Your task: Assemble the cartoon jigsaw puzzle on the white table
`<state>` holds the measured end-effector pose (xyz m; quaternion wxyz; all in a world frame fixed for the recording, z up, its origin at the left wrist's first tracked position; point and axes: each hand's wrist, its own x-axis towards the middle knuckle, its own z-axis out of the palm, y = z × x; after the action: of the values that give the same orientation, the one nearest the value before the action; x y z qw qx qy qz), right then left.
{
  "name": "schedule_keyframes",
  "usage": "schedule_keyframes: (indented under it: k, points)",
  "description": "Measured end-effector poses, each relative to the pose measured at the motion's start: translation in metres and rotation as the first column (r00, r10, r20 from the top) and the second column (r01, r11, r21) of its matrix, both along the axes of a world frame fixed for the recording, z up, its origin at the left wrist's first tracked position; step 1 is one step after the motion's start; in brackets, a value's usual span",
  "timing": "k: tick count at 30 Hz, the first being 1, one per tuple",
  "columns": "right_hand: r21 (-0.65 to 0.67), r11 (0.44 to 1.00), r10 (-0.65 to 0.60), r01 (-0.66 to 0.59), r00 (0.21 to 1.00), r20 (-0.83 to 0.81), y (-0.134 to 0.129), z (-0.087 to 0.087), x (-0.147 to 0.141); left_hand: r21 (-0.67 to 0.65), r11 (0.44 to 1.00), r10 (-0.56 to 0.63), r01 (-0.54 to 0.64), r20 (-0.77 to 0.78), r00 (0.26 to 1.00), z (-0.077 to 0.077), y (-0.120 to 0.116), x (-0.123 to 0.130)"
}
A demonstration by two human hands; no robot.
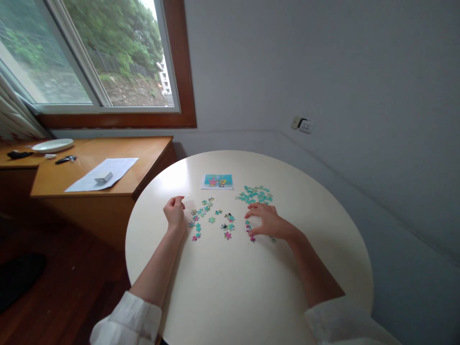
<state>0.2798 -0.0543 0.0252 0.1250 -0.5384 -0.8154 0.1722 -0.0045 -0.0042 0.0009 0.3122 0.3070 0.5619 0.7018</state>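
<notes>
Puzzle pieces [248, 228] in a short column lie on the pale counter [223, 282], at about 8 o'clock from the middle of the right hand [265, 221], much the nearer, and roughly 3 o'clock from the left hand [175, 214]. The column's long axis runs from just short of 12 to just short of 6; neither end reads as a front. Right fingers and thumb curve apart, the thumb beside its lower end; contact is unclear. Left fingers are curled in, nothing visible in them.
</notes>
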Motion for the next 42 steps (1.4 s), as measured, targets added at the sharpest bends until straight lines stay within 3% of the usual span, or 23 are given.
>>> schedule_keyframes:
  k: [13,42]
  points:
    - [-0.036,0.999,0.032,-0.035,0.997,-0.065,-0.002,-0.004,-0.013,0.006,1.000,0.007,-0.007,0.011,1.000,0.000,-0.001,-0.001]
    - [-0.033,0.999,0.026,-0.028,0.997,-0.066,0.000,-0.009,-0.010,0.005,1.000,-0.006,0.006,-0.004,1.000,-0.001,-0.002,-0.001]
